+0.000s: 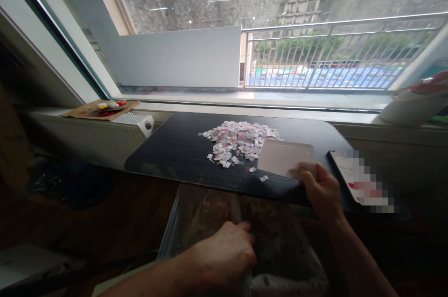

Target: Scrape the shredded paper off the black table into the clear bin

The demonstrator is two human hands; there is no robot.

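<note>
In my right hand (324, 187) is a flat, pale rectangular card (283, 154) with rounded corners, pinched at its lower right corner between thumb and fingers. The card is tilted above the dark table (157, 147), at the right side of a heap of small cut paper pieces (234, 136). A few loose paper pieces (263, 179) lie in front of the heap. Lower down, my left hand (229, 245) is closed, fingers curled, over a clear plastic bin (171, 227) below the table's front edge. What its fingers grip, if anything, is hidden.
A phone-like flat object (360, 178), partly blurred out, lies at the table's right end. Left of the table is a white radiator (105, 133) bearing brown cardboard (80, 109) with small coloured items. Behind stands a window with a sill (210, 106). A white container (402, 108) sits at right.
</note>
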